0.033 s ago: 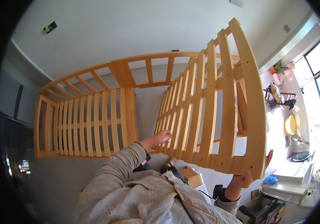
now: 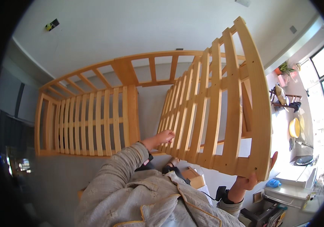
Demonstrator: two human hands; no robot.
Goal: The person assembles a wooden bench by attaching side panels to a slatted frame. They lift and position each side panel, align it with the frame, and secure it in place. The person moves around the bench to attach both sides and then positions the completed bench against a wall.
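Observation:
A pale wooden slatted panel point(image 2: 259, 113) stands tilted up over the right part of a wooden frame point(image 2: 133, 109), its far right corner high. My right hand point(image 2: 250, 182) grips the panel's near right corner from below, with fingers showing past its outer edge. My left hand point(image 2: 164, 137) is curled closed at the panel's lower left slats; its fingertips are partly hidden. Another slatted section point(image 2: 106, 109) lies flat in the left part of the frame. A railed back point(image 2: 152, 70) runs along the frame's far side.
A cardboard box point(image 2: 193, 177) sits on the floor near my feet. A white cabinet point(image 2: 288, 189) with a blue bag point(image 2: 274, 183) on it stands at the lower right. Farther right are a yellow basin point(image 2: 294, 128), a dark rack point(image 2: 290, 99) and a potted plant point(image 2: 284, 69).
The view has shifted very slightly, and the panel's near right corner sits a touch farther right. Both hands keep their places on the panel.

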